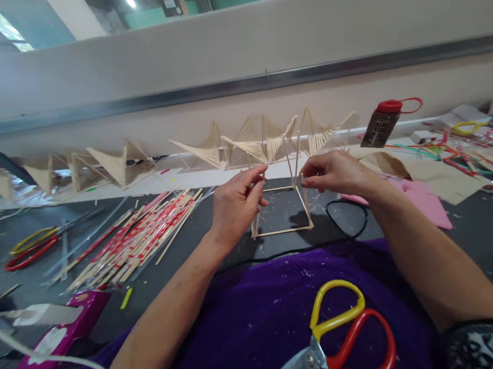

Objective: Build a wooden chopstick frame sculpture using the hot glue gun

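Observation:
A small frame of thin wooden sticks stands on the dark table in front of me, with a square base and upright sticks. My left hand is at its left side, thumb and forefinger closed around the top of a front upright. My right hand pinches the top of the front right upright. Taller sticks rise at the back of the frame, between my hands. Scissors with one yellow and one red handle lie on the purple cloth over my lap.
Finished-looking stick models line the wall. Bundled wooden sticks in plastic lie left, near other scissors and a magenta power strip. To the right are a dark bottle with a red lid, pink sheet and black cord.

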The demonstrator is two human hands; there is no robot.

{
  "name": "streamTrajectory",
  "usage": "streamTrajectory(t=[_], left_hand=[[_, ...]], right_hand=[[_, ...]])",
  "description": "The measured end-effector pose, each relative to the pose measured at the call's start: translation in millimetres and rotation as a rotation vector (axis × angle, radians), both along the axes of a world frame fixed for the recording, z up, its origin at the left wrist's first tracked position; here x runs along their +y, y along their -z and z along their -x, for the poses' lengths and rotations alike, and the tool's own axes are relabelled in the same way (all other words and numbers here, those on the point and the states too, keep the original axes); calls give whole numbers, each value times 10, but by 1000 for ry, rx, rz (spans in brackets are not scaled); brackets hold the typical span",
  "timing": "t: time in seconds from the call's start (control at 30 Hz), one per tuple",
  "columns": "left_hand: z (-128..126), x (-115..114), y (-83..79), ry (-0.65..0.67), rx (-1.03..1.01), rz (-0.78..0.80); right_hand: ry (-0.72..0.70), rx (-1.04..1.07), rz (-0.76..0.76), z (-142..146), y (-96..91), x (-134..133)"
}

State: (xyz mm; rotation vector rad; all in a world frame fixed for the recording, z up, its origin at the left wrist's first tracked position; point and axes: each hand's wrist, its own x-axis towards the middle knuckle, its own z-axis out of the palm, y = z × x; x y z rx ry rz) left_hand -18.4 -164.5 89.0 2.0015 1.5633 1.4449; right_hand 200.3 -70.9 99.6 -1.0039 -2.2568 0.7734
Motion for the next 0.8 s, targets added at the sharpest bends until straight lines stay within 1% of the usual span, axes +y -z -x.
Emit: streamTrajectory(t=[0.23,0.43,0.53,0.63,0.8], left_hand=[[-66,27,31,-9,43,-6],[-100,43,-27,-11,47,-31],[-119,63,-53,0,62,-26],[-156,77,-73,20,51,12],[-222,87,-114,68,-56,144]], right_hand=[[-25,101,-42,64,48,22],[-25,104,-20,111,64,-7],[-57,127,-21,123,74,-25],[-76,123,-38,138,68,-49],[-53,86,-37,161,34,-90]])
